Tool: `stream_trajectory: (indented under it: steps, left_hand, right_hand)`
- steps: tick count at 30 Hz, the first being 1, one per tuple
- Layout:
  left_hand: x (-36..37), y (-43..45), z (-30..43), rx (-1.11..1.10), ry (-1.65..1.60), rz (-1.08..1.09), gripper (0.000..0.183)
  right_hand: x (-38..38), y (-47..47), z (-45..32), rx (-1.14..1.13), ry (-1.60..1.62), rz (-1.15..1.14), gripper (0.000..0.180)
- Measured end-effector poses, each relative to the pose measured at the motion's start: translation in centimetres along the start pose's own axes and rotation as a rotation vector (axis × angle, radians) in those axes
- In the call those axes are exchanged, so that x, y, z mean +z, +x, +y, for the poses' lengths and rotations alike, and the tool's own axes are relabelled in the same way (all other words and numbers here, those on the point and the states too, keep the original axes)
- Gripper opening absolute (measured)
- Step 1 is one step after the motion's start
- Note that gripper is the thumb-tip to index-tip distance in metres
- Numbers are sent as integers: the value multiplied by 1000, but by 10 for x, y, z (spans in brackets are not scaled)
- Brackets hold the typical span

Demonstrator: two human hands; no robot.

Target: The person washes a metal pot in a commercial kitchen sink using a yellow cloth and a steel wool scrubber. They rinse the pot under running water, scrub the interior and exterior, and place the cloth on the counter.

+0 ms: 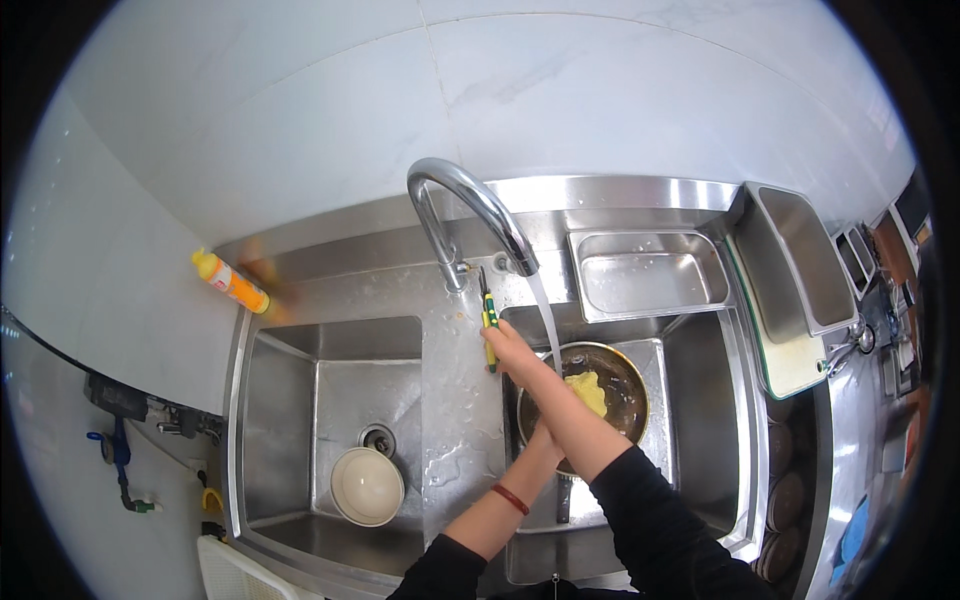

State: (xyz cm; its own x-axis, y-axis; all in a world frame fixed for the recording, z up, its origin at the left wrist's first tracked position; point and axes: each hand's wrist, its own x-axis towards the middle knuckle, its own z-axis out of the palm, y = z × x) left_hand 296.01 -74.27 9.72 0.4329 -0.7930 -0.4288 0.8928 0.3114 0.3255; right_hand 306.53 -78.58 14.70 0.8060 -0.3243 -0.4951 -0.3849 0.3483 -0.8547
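My right hand point(510, 349) reaches left across my left forearm and closes on the green-and-yellow handles of a hand tool point(490, 330), perhaps scissors; its dark metal end points at the faucet base. A frying pan point(636, 397) lies in the right sink basin, its dark handle towards me. In the pan is a crumpled yellow piece, apparently a cloth point(587, 391). Water runs from the curved chrome faucet point(480, 191) into the pan. My left hand point(551, 441) is at the pan's near left side, mostly hidden under my right forearm, so its fingers and grip cannot be seen.
A cream bowl point(367, 487) sits in the left basin beside the drain. A shallow steel tray point(649, 274) rests behind the right basin. Further right, a deep steel container point(795, 262) stands on a white cutting board point(795, 364). An orange bottle point(231, 282) lies at the back left.
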Motion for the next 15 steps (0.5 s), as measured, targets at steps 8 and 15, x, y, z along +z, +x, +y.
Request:
stream_trajectory:
  steps: [8, 15]
  left_hand:
    - [0, -7, -5, -54, -127, -37, 30]
    - [5, -11, -4, -85, -85, -39, 33]
  right_hand:
    - [0, 7, -16, -29, -75, -25, 31]
    - [0, 14, -30, 22, -153, -17, 28]
